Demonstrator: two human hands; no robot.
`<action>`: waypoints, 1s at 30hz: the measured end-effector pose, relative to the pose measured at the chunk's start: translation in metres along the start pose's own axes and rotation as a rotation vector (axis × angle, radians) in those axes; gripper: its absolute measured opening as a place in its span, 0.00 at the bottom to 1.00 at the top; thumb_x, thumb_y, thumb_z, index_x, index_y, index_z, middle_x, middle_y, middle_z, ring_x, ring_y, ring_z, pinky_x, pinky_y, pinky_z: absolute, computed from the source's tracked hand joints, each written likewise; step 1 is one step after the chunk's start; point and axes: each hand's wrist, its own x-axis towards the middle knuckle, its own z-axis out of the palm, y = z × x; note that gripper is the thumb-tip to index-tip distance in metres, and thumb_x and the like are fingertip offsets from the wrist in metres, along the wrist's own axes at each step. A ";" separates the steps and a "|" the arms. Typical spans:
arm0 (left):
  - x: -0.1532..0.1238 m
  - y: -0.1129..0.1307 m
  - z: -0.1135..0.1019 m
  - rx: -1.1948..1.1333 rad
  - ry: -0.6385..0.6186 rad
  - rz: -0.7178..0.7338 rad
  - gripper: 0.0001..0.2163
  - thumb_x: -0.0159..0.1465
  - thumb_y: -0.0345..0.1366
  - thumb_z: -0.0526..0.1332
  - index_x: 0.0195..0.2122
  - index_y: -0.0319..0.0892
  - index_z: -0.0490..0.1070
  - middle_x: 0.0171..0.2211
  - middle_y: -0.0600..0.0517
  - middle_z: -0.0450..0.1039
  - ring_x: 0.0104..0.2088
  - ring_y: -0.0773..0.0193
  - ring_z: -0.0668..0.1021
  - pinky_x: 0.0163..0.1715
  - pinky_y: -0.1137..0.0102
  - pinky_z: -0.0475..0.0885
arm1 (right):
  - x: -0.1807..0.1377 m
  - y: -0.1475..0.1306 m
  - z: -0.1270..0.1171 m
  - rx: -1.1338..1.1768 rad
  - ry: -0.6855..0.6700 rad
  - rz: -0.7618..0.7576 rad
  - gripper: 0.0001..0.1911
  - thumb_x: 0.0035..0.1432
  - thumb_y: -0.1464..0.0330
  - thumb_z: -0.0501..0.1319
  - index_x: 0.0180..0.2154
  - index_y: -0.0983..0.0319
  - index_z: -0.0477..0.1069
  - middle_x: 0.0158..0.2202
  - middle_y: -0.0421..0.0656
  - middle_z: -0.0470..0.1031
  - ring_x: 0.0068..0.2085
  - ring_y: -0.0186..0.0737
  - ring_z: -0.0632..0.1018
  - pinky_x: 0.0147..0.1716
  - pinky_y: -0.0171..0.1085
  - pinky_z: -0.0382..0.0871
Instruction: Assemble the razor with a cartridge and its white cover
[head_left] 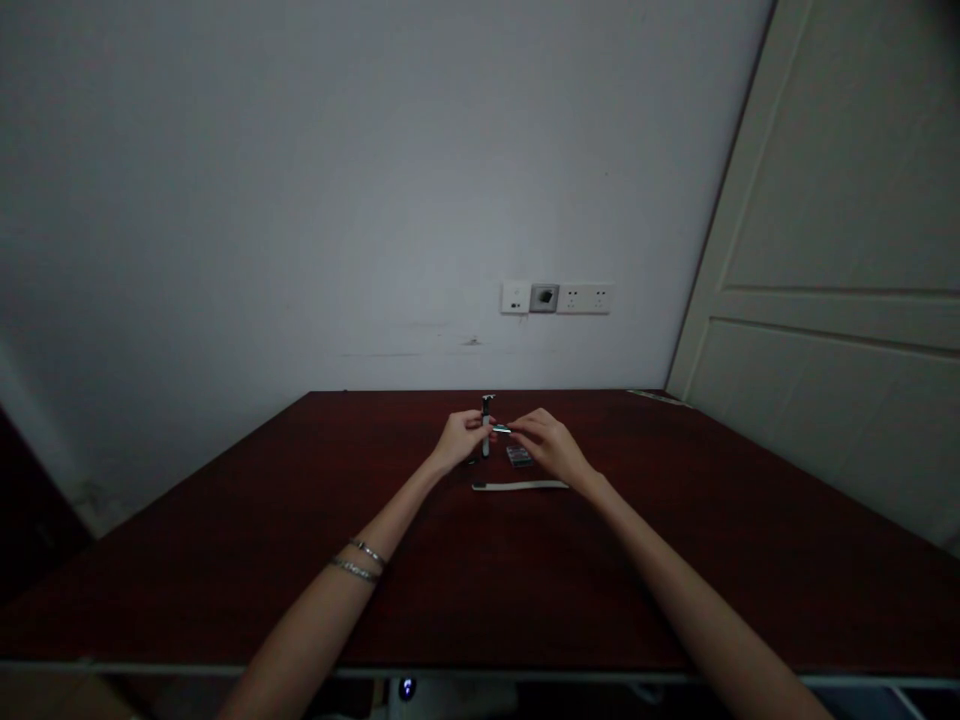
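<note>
My left hand [457, 440] is closed on a narrow, upright grey-white stick-like piece [486, 440] with a dark upper part and a small pale top; its exact kind is too small to tell. My right hand [551, 445] pinches a small flat piece [501, 429] with a bright, pale greenish edge. That piece lies level, its left end close to the upright one; I cannot tell whether they touch. Below the right hand, a small clear-and-grey packet [518, 456] rests on the table. Nearer to me lies a long whitish strip [517, 487] with a dark left end, its right end by my right wrist.
The dark red table [225, 560] reaches back to a pale wall [375, 200] with sockets and switch plates [556, 298]. A cream panelled door [840, 260] stands along the right side. A thin pale strip [660, 398] lies at the far right table edge.
</note>
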 end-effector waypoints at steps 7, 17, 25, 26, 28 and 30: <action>-0.003 0.002 0.000 -0.077 -0.011 -0.108 0.10 0.52 0.32 0.65 0.34 0.33 0.70 0.25 0.48 0.74 0.24 0.66 0.77 0.20 0.76 0.70 | -0.002 0.001 -0.003 -0.007 0.000 -0.079 0.12 0.59 0.68 0.55 0.44 0.59 0.72 0.37 0.46 0.72 0.40 0.41 0.70 0.38 0.39 0.68; -0.005 0.007 -0.001 -0.079 -0.023 -0.141 0.13 0.53 0.35 0.64 0.38 0.34 0.70 0.28 0.46 0.76 0.26 0.64 0.78 0.18 0.77 0.70 | 0.002 0.004 0.006 0.071 0.068 -0.070 0.12 0.60 0.69 0.53 0.42 0.60 0.73 0.36 0.47 0.70 0.39 0.41 0.69 0.38 0.40 0.67; -0.005 0.010 -0.008 -0.067 -0.011 -0.094 0.15 0.53 0.37 0.64 0.39 0.35 0.70 0.35 0.42 0.76 0.27 0.63 0.79 0.19 0.77 0.69 | 0.010 0.004 0.010 0.284 0.214 0.238 0.12 0.57 0.63 0.56 0.34 0.62 0.75 0.33 0.47 0.75 0.36 0.41 0.73 0.38 0.39 0.67; -0.004 0.009 -0.008 -0.059 0.009 -0.086 0.15 0.52 0.37 0.64 0.39 0.35 0.70 0.35 0.42 0.76 0.27 0.63 0.79 0.19 0.77 0.69 | 0.012 0.005 0.011 0.327 0.233 0.311 0.14 0.55 0.62 0.56 0.33 0.64 0.75 0.33 0.47 0.75 0.34 0.40 0.74 0.36 0.39 0.67; -0.003 0.007 -0.009 -0.048 0.044 -0.079 0.15 0.52 0.37 0.65 0.38 0.35 0.70 0.35 0.42 0.76 0.27 0.63 0.79 0.19 0.77 0.69 | 0.018 0.009 0.014 0.416 0.246 0.459 0.17 0.52 0.59 0.58 0.33 0.66 0.76 0.31 0.47 0.76 0.29 0.39 0.74 0.30 0.38 0.68; -0.002 0.005 -0.009 -0.040 0.061 -0.080 0.14 0.50 0.36 0.66 0.37 0.34 0.70 0.34 0.43 0.76 0.27 0.63 0.78 0.19 0.77 0.69 | 0.024 0.013 0.017 0.506 0.249 0.572 0.21 0.48 0.56 0.59 0.34 0.67 0.76 0.29 0.47 0.77 0.25 0.38 0.73 0.26 0.36 0.67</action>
